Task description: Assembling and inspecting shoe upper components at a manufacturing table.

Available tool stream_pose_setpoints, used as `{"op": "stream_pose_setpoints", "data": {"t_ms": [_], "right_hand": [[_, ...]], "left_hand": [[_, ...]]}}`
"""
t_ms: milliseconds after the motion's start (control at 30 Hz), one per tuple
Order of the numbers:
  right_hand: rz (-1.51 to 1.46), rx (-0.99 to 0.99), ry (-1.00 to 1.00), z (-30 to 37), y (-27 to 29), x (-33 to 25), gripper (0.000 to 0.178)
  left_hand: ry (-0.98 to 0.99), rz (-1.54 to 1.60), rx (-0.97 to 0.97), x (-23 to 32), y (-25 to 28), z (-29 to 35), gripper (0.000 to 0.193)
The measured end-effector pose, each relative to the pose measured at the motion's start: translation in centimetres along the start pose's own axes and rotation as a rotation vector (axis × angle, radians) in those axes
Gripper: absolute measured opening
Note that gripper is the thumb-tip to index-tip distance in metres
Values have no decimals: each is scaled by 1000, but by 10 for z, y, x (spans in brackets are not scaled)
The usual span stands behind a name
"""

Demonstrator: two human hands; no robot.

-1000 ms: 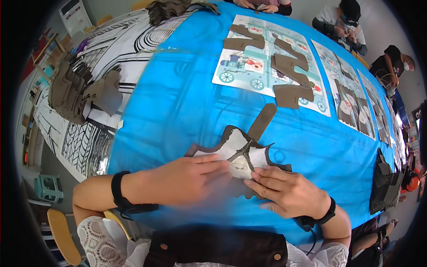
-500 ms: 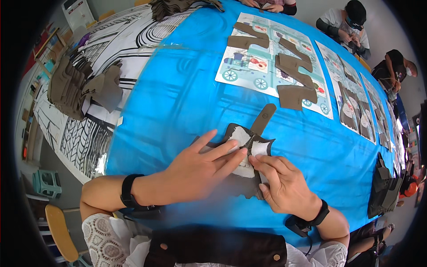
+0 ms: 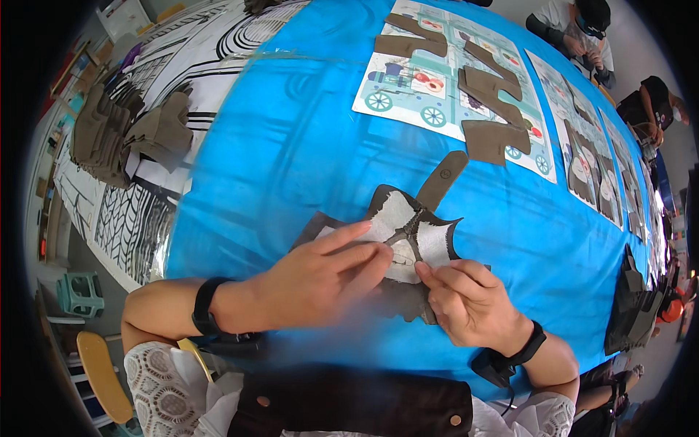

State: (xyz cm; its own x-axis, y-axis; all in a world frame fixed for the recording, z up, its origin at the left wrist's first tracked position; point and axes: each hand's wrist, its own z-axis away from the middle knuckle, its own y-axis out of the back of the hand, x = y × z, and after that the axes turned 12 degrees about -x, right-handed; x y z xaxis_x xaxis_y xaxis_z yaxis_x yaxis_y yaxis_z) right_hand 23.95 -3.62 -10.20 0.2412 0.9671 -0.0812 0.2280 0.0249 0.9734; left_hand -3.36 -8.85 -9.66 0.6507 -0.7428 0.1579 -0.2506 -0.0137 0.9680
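Note:
In front of me a dark brown cut piece point(image 3: 408, 297), perhaps a shoe upper, lies on the blue table cover, its white-backed side up. A white patch point(image 3: 435, 242) shows on its right part, with dark seams between it and the other pale areas. From its far end sticks out a brown rounded strap point(image 3: 443, 180). My left hand point(image 3: 306, 280) rests on the left part, fingers stretched and somewhat apart; its thumb is hidden. My right hand point(image 3: 473, 306) pinches the right edge between thumb and curled fingers.
Beyond the piece lies a printed sheet point(image 3: 397, 102) with several brown cut pieces point(image 3: 495, 142). More sheets follow on the right. Brown stacks stand at the left point(image 3: 105, 138) and right edge point(image 3: 633, 309). A person point(image 3: 582, 36) works at the far right. A black device point(image 3: 495, 368) sits near my right wrist.
My right hand has drawn slightly right and down with the piece's edge, so more of the white patch shows. My left fingers have pulled back a little. The view has shifted slightly.

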Motion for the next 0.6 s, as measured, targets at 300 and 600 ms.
{"op": "stream_pose_setpoints", "data": {"t_ms": [300, 600], "right_hand": [[-44, -107, 22, 2, 13, -2, 36], [-16, 49, 91, 7, 7, 3, 30]], "left_hand": [[58, 111, 74, 1, 5, 8, 63], [8, 81, 107, -1, 4, 12, 61]]}}
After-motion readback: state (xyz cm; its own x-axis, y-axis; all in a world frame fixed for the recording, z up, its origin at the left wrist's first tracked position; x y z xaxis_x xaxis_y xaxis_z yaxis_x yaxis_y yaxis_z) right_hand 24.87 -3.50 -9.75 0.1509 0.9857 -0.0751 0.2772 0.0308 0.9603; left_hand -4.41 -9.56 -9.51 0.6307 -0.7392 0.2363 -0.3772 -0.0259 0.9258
